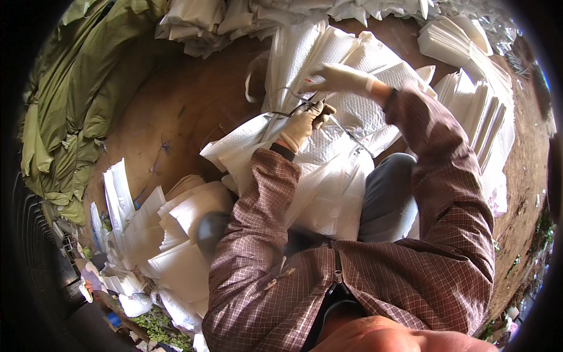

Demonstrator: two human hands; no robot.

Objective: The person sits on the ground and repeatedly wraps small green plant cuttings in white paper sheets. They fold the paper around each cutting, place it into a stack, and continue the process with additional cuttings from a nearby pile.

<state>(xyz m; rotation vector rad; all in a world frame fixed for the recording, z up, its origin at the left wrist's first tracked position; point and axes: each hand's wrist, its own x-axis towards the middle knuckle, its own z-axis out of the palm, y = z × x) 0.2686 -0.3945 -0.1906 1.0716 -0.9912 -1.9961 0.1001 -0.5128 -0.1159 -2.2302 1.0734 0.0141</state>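
A large bundle of white bubble-textured packaging sheets or bags (325, 176) lies across my lap, with a dark, narrow strap (352, 135) running around its middle. My left hand (303, 119), in a light glove, is closed on the strap near the centre of the bundle. Just above and to its right is my right hand (341, 80), also gloved, its fingers spread and slightly blurred over the white sheets. Whether a strap end touches the right fingers is unclear. A pale loop of strap (251, 83) sticks out at the bundle's upper left.
Stacks of white sheets stand at the right (473, 110) and lower left (184, 237). More white bundles (198, 22) line the top. Green fabric (88, 97) is heaped at the upper left on the brown ground (176, 105). Green leaves (160, 328) lie at the lower left.
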